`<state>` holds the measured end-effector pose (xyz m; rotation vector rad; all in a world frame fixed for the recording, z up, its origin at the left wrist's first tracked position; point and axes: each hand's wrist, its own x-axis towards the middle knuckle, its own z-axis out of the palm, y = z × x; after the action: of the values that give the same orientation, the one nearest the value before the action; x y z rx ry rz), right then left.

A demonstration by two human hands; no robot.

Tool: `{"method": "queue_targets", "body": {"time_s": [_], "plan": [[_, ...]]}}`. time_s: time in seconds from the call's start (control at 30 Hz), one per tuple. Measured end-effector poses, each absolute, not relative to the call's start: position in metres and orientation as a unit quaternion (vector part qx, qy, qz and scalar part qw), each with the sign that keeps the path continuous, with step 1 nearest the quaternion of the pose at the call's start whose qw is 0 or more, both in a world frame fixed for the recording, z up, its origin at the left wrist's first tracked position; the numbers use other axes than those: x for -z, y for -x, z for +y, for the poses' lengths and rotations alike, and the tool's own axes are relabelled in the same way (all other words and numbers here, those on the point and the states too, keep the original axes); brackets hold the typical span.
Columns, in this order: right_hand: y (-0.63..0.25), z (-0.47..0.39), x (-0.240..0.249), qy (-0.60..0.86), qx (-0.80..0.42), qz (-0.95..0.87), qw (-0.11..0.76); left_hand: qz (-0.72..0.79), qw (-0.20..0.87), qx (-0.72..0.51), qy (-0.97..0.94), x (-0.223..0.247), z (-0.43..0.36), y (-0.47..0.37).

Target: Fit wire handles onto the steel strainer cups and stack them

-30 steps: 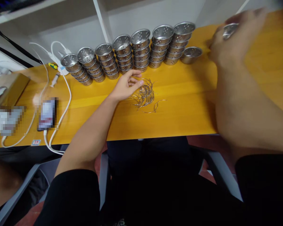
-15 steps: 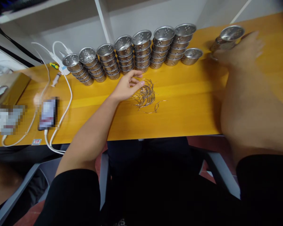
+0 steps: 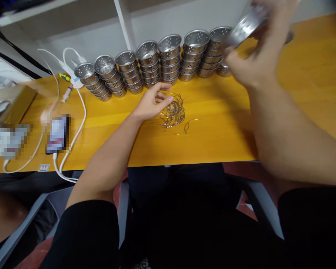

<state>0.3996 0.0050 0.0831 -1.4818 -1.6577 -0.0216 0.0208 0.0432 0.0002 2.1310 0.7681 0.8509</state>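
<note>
My right hand, smeared by motion, grips a perforated metal cup held tilted in the air above the table's far right part. Just left of it stands the rightmost stack of cups. Low beside that stack is a single cup, mostly hidden by my right hand. My left hand rests on the table with its fingers loosely bent and thumb apart, nothing visible in it. Its fingertips lie at the edge of a pile of thin curved metal wires. A few loose wires lie just in front of the pile.
Several more stacks of perforated cups line the back of the table. At left are a phone, white cables, a syringe and a cardboard box. Part of another metal cup shows behind my right hand.
My right hand has lifted a cup from the right side of the table and moved it up and left, towards the stacks. My left hand has barely moved.
</note>
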Motion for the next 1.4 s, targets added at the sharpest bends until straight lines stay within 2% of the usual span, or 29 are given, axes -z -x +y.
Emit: {"method": "queue_targets", "body": {"time_s": [0.1, 0.3, 0.6, 0.83, 1.03, 1.4], "plan": [[-0.365, -0.009, -0.073, 0.458, 0.012, -0.74, 0.492, 0.3, 0.351, -0.326, -0.825, 0.007, 0.048, -0.021], [-0.313, -0.019, -0.044, 0.383, -0.129, -0.803, 0.437, 0.273, 0.302, -0.34, -0.848, 0.012, 0.057, -0.024], [-0.306, -0.015, -0.032, 0.385, -0.237, -0.798, 0.4, 0.312, 0.255, -0.336, -0.851, -0.013, 0.035, -0.027], [-0.304, -0.019, -0.032, 0.367, -0.199, -0.807, 0.417, 0.298, 0.221, -0.335, -0.866, -0.019, 0.037, -0.023], [-0.304, -0.015, -0.028, 0.36, -0.238, -0.807, 0.404, 0.291, 0.216, -0.326, -0.873, -0.023, 0.039, -0.023], [-0.305, -0.016, -0.032, 0.385, -0.244, -0.761, 0.462, 0.296, 0.224, -0.333, -0.867, -0.02, 0.037, -0.022]]}}
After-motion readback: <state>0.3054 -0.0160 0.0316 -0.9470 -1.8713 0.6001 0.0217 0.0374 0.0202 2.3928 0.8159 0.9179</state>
